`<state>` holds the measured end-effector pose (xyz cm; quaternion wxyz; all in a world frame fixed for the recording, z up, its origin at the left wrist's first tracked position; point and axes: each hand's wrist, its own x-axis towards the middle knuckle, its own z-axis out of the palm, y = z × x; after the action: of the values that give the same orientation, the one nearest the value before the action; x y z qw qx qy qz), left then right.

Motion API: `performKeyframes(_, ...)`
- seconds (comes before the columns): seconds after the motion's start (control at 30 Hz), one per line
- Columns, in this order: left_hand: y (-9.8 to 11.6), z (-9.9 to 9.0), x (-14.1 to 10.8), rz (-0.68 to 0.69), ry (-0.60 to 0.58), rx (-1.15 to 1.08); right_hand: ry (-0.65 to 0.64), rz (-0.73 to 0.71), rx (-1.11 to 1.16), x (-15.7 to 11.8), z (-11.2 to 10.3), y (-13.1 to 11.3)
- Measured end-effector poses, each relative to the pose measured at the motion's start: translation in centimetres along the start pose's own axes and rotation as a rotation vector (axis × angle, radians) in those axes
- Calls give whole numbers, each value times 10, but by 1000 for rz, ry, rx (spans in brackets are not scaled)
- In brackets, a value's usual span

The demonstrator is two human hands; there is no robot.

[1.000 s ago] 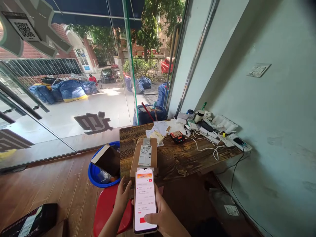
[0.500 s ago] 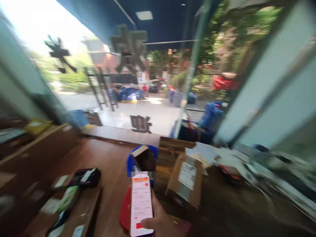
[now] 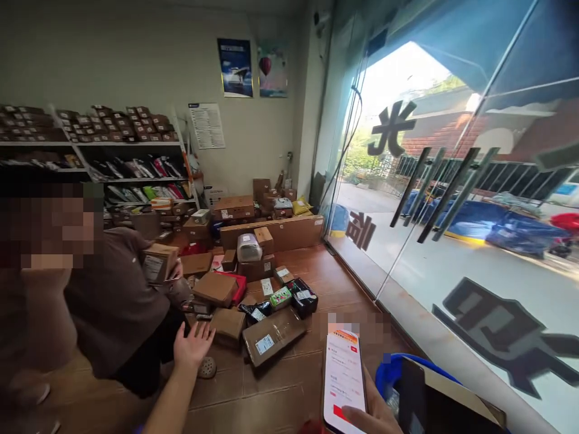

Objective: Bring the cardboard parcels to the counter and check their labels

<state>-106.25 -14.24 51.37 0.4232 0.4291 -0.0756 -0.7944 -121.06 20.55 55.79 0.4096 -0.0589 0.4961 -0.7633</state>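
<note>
A smartphone (image 3: 342, 383) with a lit white page and red buttons stands tilted in my right hand (image 3: 373, 410), its thumb over the lower screen. My left hand (image 3: 193, 345) reaches out at the left of centre, palm up and fingers spread, with nothing in it. Close to its fingertips lies a small brown carton (image 3: 227, 325), though I cannot tell whether they touch. A long taped carton (image 3: 274, 337) with a white label sits on the floor between my two hands. Beside the phone, a blue bin (image 3: 393, 364) holds cardboard.
A person in a brown shirt (image 3: 122, 283) bends at the left, holding a labelled box (image 3: 159, 263); another person is at the far left edge. Several parcels cover the floor. Shelves (image 3: 131, 144) full of packages line the back wall. Glass doors (image 3: 407, 253) close off the right.
The view has swung left from the glass doors to the parcels and shelves. My left hand has come into view, open. The phone stays in my right hand.
</note>
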Motion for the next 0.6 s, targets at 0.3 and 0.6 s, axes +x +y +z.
performKeyframes(0.3, 57, 23, 54, 99, -5, 12, -68, 54, 2, 32, 37, 0)
performKeyframes(0.6, 63, 34, 93, -19, 107, 282, -80, -51, 45, 27, 69, -2)
